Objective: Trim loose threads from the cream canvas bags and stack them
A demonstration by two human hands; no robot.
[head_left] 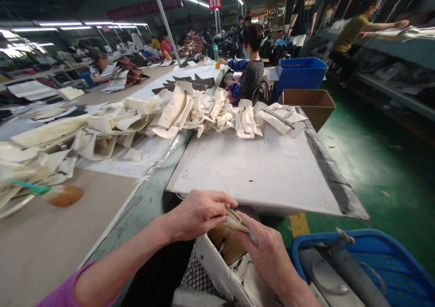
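Over my lap lies a cream-coloured bag (220, 271), partly made up, with its tan inner side showing. My left hand (200, 212) pinches its top edge with thumb and fingers. Across from it, my right hand (265, 248) grips the same edge, fingers wrapped over the material. A thin pale thread or cord hangs inside the bag opening. My fingers hide part of the edge. Below the bag is a dark checked cloth (190, 271).
Cream bag pieces (176, 107) are heaped across the tables. A white tabletop (258, 166) lies ahead. At lower left is a bottle of amber liquid (64, 195). A blue basket (384, 248) with grey-white pieces stands right. Beyond are a cardboard box (314, 99), a blue bin (299, 67) and seated co-workers.
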